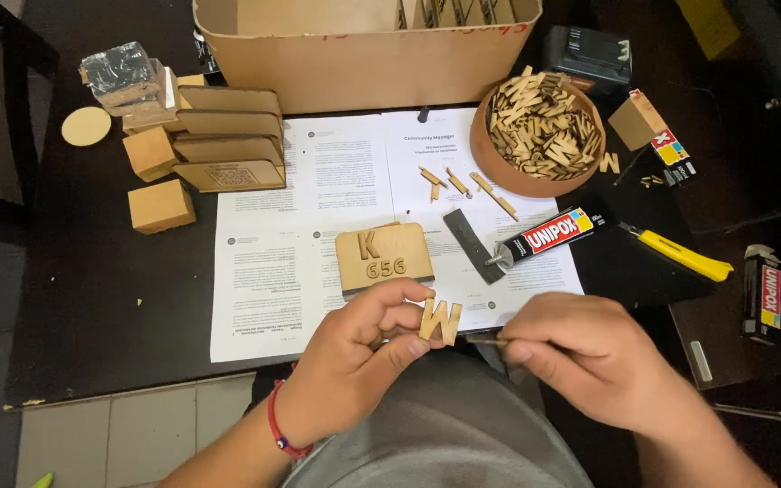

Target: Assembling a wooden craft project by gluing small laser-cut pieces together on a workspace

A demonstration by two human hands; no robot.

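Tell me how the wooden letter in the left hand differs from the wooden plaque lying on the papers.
The wooden letter is a small cut-out shape, pinched in the fingers of the left hand; the wooden plaque is a larger solid tile with an arched top, lying on the papers. The letter is held above the table edge; the plaque is untouched. The plaque already carries raised characters; the letter is one loose piece. Both look like the same pale brown wood.

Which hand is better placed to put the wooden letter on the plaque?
Probably the left hand: it already pinches the wooden letter, just below the wooden plaque. The right hand holds a thin stick.
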